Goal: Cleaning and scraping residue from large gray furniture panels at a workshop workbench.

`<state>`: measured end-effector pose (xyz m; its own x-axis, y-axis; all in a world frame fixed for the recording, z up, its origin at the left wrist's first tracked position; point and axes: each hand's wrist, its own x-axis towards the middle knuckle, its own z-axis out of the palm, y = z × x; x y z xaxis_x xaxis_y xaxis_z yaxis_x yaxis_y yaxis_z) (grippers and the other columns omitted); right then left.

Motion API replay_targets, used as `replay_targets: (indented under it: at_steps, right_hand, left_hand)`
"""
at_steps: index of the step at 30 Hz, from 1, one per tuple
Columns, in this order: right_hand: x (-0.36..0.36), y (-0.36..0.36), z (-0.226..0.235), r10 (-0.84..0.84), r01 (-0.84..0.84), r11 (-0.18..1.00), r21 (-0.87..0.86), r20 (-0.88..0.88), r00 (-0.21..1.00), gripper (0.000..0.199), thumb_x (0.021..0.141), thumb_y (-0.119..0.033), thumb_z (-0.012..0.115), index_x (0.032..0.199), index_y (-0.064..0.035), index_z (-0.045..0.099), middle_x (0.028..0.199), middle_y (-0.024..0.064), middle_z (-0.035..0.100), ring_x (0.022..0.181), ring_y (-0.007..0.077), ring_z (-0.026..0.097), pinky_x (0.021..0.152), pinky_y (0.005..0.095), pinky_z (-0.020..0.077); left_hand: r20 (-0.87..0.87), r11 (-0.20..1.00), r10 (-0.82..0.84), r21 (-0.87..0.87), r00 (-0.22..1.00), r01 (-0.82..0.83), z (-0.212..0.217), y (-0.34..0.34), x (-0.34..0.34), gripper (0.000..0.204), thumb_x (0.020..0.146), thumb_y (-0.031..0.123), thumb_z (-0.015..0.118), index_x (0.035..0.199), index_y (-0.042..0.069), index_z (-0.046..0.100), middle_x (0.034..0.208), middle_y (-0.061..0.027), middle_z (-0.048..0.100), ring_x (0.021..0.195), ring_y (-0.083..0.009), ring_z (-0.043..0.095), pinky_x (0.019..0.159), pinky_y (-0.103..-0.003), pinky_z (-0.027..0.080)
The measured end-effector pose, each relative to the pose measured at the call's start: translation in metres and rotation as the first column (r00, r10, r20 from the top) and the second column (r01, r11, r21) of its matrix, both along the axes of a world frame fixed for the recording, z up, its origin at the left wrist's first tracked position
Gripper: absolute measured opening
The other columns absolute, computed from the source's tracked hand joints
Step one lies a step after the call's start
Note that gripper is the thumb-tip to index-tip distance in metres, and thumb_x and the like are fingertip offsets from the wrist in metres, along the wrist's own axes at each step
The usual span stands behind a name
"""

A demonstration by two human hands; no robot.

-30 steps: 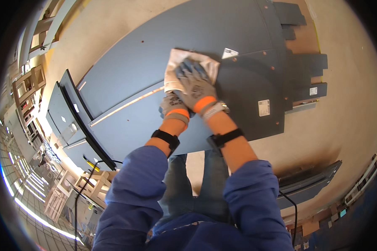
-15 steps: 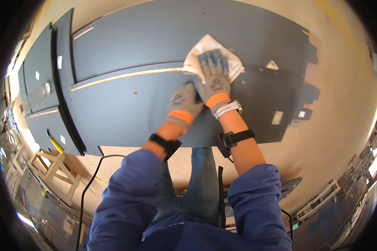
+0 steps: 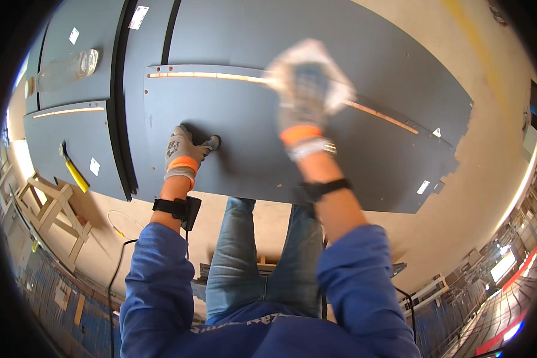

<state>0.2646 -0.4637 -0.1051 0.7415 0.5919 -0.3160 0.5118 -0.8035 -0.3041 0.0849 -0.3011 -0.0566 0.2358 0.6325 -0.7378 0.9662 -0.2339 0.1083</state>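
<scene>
Dark gray panels [image 3: 238, 143] lie flat, pale floor [image 3: 453, 107] showing around them. Your gloved left hand [image 3: 184, 148] rests on the near panel, open, thumb spread, holding nothing. Your gloved right hand [image 3: 307, 95] is over the pale cloth [image 3: 339, 86] on the panels; blurred, can't tell if gripping or flat. Clear bottle [image 3: 68, 70] and yellow-handled tool [image 3: 76, 174] lie at left.

grey panel [image 3: 238, 161] | cloth [image 3: 307, 52]: under right fingers [image 3: 309, 77] | left panels [image 3: 101, 30]: clear bottle [image 3: 68, 70], yellow-handled tool [image 3: 75, 173], left of left fingers [image 3: 180, 131]
</scene>
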Motion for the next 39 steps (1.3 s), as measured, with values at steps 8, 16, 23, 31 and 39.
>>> replay_targets:
  at_steps: [8, 16, 23, 31, 39]
  right_hand:
    - [-0.025, 0.039, 0.001, 0.207, -0.194, 0.975, -0.111, 0.131, 0.969, 0.047, 0.088, -0.027, 0.038, 0.130, -0.0068, 0.040, 0.138, 0.0139, 0.036, 0.130, 0.0300, 0.029, 0.108, 0.0456, 0.0186]
    - [0.002, 0.042, 0.071, -0.505, 0.512, 0.859, -0.007, -0.171, 0.846, 0.034, 0.089, -0.028, 0.042, 0.102, -0.0020, 0.058, 0.106, 0.0186, 0.057, 0.094, 0.0316, 0.057, 0.089, 0.0410, 0.0432]
    - [-0.075, 0.192, 0.011, 0.375, -0.393, 0.916, 0.084, 0.177, 0.910, 0.055, 0.084, -0.035, 0.046, 0.130, -0.0052, 0.039, 0.137, 0.0157, 0.036, 0.130, 0.0307, 0.027, 0.110, 0.0431, 0.0159]
    - [-0.032, 0.061, 0.015, 0.337, -0.352, 0.885, -0.304, -0.101, 0.936, 0.051, 0.083, -0.026, 0.045, 0.128, -0.0018, 0.040, 0.135, 0.0157, 0.037, 0.130, 0.0340, 0.026, 0.109, 0.0444, 0.0179]
    - [-0.081, 0.197, 0.022, 0.390, -0.390, 0.914, -0.111, -0.016, 0.921, 0.044, 0.082, -0.021, 0.046, 0.125, -0.0102, 0.046, 0.123, 0.0133, 0.051, 0.122, 0.0341, 0.037, 0.104, 0.0452, 0.0238]
  left_hand:
    - [-0.087, 0.997, -0.026, -0.080, 0.996, 0.019, 0.004, 0.021, -0.001, 0.080, 0.057, 0.046, 0.079, 0.113, -0.001, 0.046, 0.107, -0.0184, 0.057, 0.103, -0.0324, 0.056, 0.086, -0.037, 0.046]
    - [-0.252, 0.997, -0.053, -0.069, 0.966, 0.036, 0.009, 0.027, -0.006, 0.078, 0.057, 0.045, 0.080, 0.113, 0.002, 0.047, 0.112, -0.0182, 0.056, 0.105, -0.0311, 0.055, 0.087, -0.037, 0.047]
    - [-0.271, 0.997, 0.049, -0.046, 0.961, -0.064, 0.003, 0.019, 0.023, 0.055, 0.067, 0.027, 0.076, 0.110, 0.008, 0.047, 0.110, -0.0139, 0.054, 0.102, -0.0306, 0.057, 0.082, -0.038, 0.049]
    - [-0.270, 0.996, -0.051, -0.086, 0.962, 0.028, 0.015, 0.024, 0.014, 0.065, 0.061, 0.041, 0.079, 0.104, 0.005, 0.046, 0.098, -0.0112, 0.055, 0.092, -0.0273, 0.060, 0.074, -0.036, 0.051]
    - [0.052, 0.968, -0.244, -0.043, 0.968, 0.247, 0.002, 0.018, -0.018, 0.057, 0.064, 0.033, 0.075, 0.105, 0.007, 0.046, 0.094, -0.0121, 0.053, 0.084, -0.0287, 0.060, 0.066, -0.037, 0.051]
